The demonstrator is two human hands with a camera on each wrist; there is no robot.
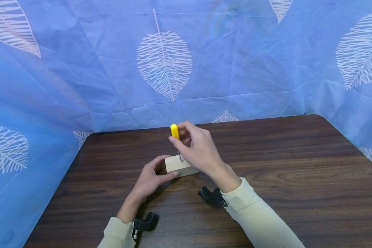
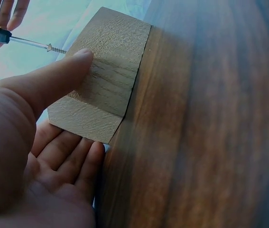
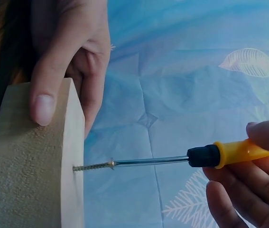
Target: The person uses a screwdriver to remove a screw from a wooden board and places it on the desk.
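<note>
A pale wooden block (image 1: 181,168) lies on the table. My left hand (image 1: 152,177) grips its left end, thumb on the near side and fingers round the far side. A screw (image 3: 94,166) stands upright from the block's top face, its tip in the wood and most of its thread showing. My right hand (image 1: 201,146) pinches the yellow handle of a screwdriver (image 3: 241,153) between thumb and fingers. The screwdriver's shaft (image 2: 29,42) runs straight down to the screw head, in line with the screw.
The dark wood-grain table (image 1: 282,172) spreads around the block. Behind it and at the sides hangs a blue cloth (image 1: 111,69) with white leaf prints. Black wrist mounts (image 1: 146,222) sit at both sleeve cuffs, close over the table.
</note>
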